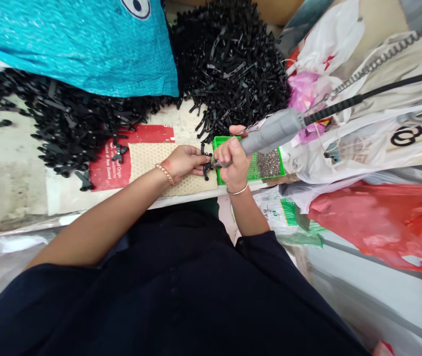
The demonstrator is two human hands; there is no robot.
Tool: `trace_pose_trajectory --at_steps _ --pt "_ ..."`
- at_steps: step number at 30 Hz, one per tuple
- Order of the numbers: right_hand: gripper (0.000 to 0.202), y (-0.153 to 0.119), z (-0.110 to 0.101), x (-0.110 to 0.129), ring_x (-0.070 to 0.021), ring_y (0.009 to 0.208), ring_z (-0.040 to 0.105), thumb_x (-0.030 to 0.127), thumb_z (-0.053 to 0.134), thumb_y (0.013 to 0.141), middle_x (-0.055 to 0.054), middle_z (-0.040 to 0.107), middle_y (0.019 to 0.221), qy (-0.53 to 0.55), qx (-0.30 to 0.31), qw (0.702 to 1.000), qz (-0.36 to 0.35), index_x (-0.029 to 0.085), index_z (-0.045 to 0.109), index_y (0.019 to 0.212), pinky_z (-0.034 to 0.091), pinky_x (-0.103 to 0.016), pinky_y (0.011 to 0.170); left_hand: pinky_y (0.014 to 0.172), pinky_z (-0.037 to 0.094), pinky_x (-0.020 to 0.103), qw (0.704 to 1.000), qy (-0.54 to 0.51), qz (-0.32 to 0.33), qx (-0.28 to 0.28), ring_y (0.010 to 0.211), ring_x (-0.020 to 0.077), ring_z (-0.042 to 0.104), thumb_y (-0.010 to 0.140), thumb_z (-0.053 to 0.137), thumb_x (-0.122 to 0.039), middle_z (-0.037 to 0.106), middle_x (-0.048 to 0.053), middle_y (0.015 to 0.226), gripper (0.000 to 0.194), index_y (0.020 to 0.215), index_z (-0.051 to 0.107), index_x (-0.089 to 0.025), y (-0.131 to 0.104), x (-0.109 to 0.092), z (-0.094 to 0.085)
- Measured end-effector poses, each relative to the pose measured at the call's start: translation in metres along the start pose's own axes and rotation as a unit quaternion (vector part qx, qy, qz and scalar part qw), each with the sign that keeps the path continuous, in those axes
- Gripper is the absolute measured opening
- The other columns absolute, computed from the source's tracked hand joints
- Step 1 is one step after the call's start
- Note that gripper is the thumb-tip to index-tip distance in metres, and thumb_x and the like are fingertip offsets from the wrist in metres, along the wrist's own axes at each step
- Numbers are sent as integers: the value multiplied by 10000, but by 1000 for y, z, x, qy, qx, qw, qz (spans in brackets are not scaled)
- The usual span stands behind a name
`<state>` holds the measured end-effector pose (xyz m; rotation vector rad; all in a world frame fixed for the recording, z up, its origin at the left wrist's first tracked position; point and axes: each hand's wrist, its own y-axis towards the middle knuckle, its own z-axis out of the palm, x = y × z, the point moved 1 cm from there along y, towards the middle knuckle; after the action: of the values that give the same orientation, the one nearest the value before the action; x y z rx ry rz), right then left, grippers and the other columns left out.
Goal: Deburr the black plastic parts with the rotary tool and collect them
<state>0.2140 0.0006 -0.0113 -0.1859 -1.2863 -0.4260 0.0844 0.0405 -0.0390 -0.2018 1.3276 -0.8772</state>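
Note:
My right hand [235, 160] is wrapped round a grey electric screwdriver [270, 133], its tip pointing left and down. Between the fingers of my left hand [185, 163] is a small black plastic part [206, 170], held over a honeycomb-patterned mat [155, 153]. The screwdriver's tip meets this part or lies right beside it; fingers hide the exact contact. Just behind my right hand stands a green plastic basket [282, 168] with many small metal screws [268, 164] in it.
Large heaps of black plastic parts [233, 64] lie at the back and left [63, 123]. A blue bag [85, 44] covers some. A red printed sheet [103, 173] lies under the mat. The screwdriver's black cable [381, 91] and a coiled cord [385, 59] run right, past plastic bags [374, 212].

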Motion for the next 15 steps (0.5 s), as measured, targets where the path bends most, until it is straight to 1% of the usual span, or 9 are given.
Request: trace_pose_trajectory --at_steps 3,7,9,12,15 --pt "399 0 0 1 -119 449 375 656 726 835 127 283 522 -21 3 1000 0 314 605 1002 411 -303 513 661 647 289 1000 0 0 -2 621 132 691 746 1010 -207 744 62 718 379 723 639 -131 -1 0 0" --pt "419 0 1 5 -121 430 357 684 698 854 140 249 505 -18 22 999 -32 321 592 1034 404 -306 498 645 649 274 1000 4 1 -2 613 121 685 770 992 -191 741 55 716 363 725 637 -130 -2 -2 -1" --pt "405 1 2 5 -115 419 350 656 724 855 146 257 502 1 32 999 -40 318 592 1036 401 -299 488 647 652 274 1000 5 1 1 617 123 690 772 990 -194 745 56 720 362 732 636 -132 -2 -1 -1" --pt "424 2 1 3 -104 404 353 622 790 819 148 293 505 38 40 997 -48 307 606 1035 392 -290 476 666 658 285 1000 3 1 5 621 127 693 767 992 -200 746 56 718 364 736 636 -135 -1 0 -1" --pt "475 2 0 -1 -106 397 362 677 802 787 146 297 502 19 30 998 -47 306 614 1016 399 -298 478 692 662 301 1000 -1 2 8 623 131 696 741 1009 -212 748 59 718 379 735 638 -135 0 1 -2"
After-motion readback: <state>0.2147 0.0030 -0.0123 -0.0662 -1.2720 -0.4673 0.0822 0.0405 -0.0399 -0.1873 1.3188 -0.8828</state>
